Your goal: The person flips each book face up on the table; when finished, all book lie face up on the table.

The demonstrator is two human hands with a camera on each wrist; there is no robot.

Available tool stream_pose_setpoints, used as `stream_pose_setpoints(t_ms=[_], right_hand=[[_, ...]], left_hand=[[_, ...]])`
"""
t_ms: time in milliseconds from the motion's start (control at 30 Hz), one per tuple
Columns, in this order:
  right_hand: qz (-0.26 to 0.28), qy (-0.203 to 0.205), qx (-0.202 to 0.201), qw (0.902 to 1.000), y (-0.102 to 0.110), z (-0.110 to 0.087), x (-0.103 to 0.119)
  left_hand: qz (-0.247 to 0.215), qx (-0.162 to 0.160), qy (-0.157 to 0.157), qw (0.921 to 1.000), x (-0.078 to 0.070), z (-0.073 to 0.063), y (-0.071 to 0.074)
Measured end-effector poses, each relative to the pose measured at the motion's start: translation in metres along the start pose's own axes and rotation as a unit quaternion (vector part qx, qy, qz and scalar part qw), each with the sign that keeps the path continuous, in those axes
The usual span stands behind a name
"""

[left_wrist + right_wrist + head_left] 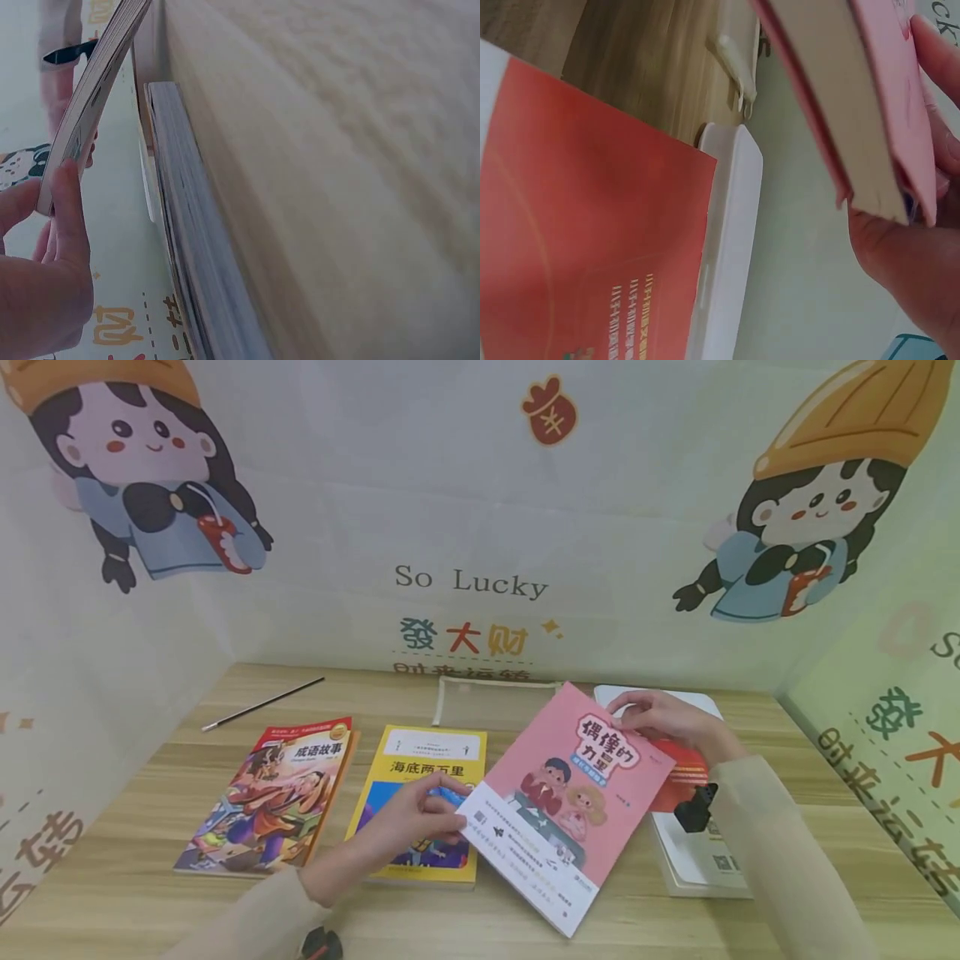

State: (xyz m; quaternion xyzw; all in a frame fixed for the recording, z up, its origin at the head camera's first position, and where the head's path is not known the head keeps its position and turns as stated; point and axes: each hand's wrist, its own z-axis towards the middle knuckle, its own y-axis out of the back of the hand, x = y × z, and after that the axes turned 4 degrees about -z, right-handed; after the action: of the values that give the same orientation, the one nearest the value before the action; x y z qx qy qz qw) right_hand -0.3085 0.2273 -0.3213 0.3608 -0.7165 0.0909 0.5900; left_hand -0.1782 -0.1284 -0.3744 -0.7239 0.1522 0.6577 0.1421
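a pink-covered paperback book with a white lower band [540, 793] is held tilted above the pale wood-grain table [168, 760], between the yellow book and the white one, its front cover turned up towards the head camera. its lower left corner is pinched by the bare left hand [412, 818], thumb and fingers closed on either face of the thin edge, as the left wrist view shows. its upper right edge is gripped by the bare right hand [667, 718], fingers curled over the pink cover and thumb set beneath; by the right wrist view the covers are parted slightly from the page block there. opposite corners are probably taken so that the weight is shared and the loose covers are steadied, while the printed face is left mostly uncovered. a yellow paperback with a blue picture [420, 743] is laid flat beside it, partly hidden behind the left hand, and a colourful illustrated book with a red top [285, 810] is laid next to that, perhaps spaced so that each title can be read. at the right, a white book with a red-orange panel [693, 860] is seemingly rested on a white round-cornered box [739, 247]; how far it is supported cannot be told. a slim black stick with a pale tip [266, 703] is placed behind the books.
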Motion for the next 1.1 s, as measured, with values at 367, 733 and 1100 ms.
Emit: stream_pose_setpoints(t_ms=[367,733,1100], right_hand=[[-0.187,0.015,-0.055,0.9807,-0.001,0.027,0.009],[-0.178,-0.010,-0.044,0.9829,-0.012,0.049,0.001],[-0.177,0.027,-0.026,0.9835,-0.019,0.063,-0.012]], left_hand=[[0.101,0.080,-0.013,0.9916,0.001,-0.002,-0.011],[0.176,0.077,0.006,0.9814,0.004,-0.004,-0.021],[0.169,0.084,0.018,0.9818,0.008,-0.003,-0.023]])
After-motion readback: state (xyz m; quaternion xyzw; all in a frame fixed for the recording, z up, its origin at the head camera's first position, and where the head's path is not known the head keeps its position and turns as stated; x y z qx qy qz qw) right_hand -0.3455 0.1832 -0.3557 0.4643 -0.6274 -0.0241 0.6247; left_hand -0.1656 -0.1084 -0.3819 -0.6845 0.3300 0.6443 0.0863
